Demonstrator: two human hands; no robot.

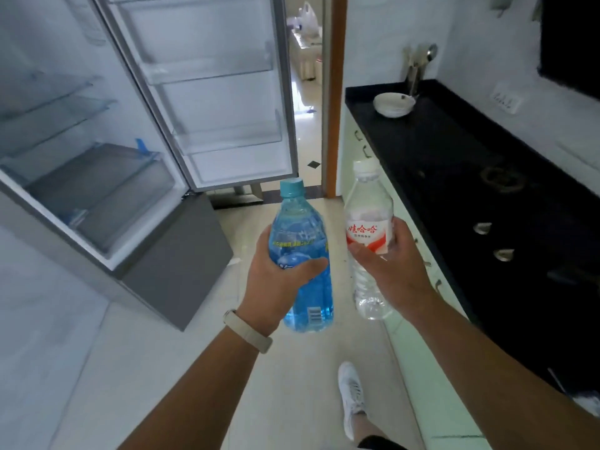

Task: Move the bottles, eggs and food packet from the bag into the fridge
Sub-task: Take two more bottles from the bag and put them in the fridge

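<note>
My left hand (pixel 276 280) grips a blue bottle (pixel 302 222) with a teal cap around its middle. My right hand (pixel 389 264) holds a clear bottle (pixel 368 203) with a red and white label and a white cap. Both bottles stand nearly upright above the floor, side by side. The fridge (pixel 107 151) stands open at the left, with bare glass shelves and a crisper drawer (pixel 97 190). Its open door (pixel 220 92) shows clear door racks. The bag, eggs and food packet are out of view.
A black counter with a hob (pixel 470 190) runs along the right, above pale cabinets. A white bowl (pixel 393 103) and a utensil holder (pixel 417 66) sit at its far end. A doorway (pixel 308 92) opens behind the fridge door. My shoe (pixel 352 394) is on the tiled floor.
</note>
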